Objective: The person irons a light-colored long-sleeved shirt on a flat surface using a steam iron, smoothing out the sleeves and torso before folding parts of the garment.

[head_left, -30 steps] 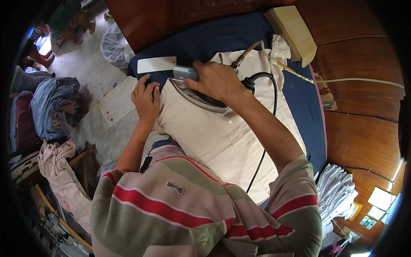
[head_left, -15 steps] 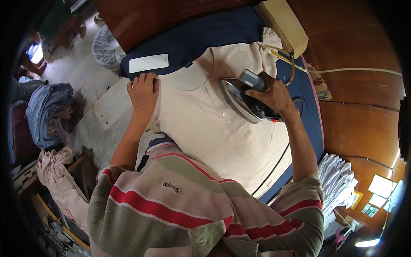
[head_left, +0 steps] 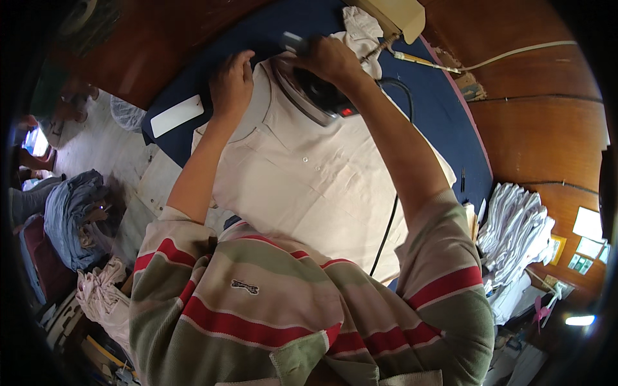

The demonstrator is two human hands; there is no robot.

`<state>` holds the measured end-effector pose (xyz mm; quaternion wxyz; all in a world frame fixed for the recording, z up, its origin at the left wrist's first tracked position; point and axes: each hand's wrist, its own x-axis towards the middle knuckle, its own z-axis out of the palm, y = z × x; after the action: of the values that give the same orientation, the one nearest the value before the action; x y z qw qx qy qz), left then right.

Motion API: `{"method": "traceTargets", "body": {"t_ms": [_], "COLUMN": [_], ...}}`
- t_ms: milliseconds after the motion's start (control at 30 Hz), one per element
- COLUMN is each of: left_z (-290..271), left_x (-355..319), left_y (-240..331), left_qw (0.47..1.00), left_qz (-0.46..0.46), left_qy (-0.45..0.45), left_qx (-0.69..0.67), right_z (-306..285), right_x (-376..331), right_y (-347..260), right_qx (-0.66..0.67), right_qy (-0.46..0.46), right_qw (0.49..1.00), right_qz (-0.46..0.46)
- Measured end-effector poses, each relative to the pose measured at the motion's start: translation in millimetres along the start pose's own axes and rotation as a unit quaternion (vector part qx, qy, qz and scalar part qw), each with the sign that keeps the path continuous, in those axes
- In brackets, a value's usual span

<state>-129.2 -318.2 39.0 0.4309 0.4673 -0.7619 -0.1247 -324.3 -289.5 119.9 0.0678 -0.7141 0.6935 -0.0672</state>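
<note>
A pale beige garment point(head_left: 290, 174) with a round neckline and small buttons is spread over a dark blue cloth point(head_left: 431, 109). My right hand point(head_left: 331, 61) is wrapped round the handle of an electric iron point(head_left: 302, 96), whose soleplate is on the garment beside the neckline. A black cord trails from the iron, and a red light glows at its rear. Beyond the neckline's left side, my left hand point(head_left: 232, 83) has its fingers stretched out over the dark cloth and neckline edge. A white card point(head_left: 177, 116) lies left of that hand.
An open cardboard box point(head_left: 393, 16) stands at the far right corner near a wooden panel point(head_left: 515, 135). Folded white clothes point(head_left: 515, 231) are stacked at the right. Blue-grey clothes point(head_left: 76, 219) are piled at the left. A pale cable runs along the panel.
My right hand and the iron have moved up and left, toward the neckline. My left hand has shifted from the garment's left edge up to the neckline. The view has also shifted.
</note>
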Motion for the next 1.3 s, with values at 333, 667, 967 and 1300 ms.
{"method": "traceTargets", "body": {"t_ms": [333,667,967,1300], "left_z": [19.5,48.7,112.4,213.8], "left_x": [-4.5,-19.6,-6.9,59.0], "left_y": [27.5,12.3,82.9,134.6], "left_qw": [0.972,0.910,0.912,0.839], "left_qz": [-0.097,0.091,0.264,0.344], "left_qy": [-0.114,-0.309,-0.300,-0.397], "left_qx": [-0.180,0.261,0.091,0.143], "right_z": [-32.5,-92.3,-105.0,-58.5], "right_x": [-84.9,-240.9,-323.2,-221.3], "right_y": [-12.0,111.3,161.9,144.1], "right_qx": [0.049,0.010,0.001,0.019], "right_qy": [-0.114,-0.140,-0.084,-0.026], "right_qw": [0.992,0.964,0.932,0.966], "right_qz": [0.040,0.227,0.354,0.256]}}
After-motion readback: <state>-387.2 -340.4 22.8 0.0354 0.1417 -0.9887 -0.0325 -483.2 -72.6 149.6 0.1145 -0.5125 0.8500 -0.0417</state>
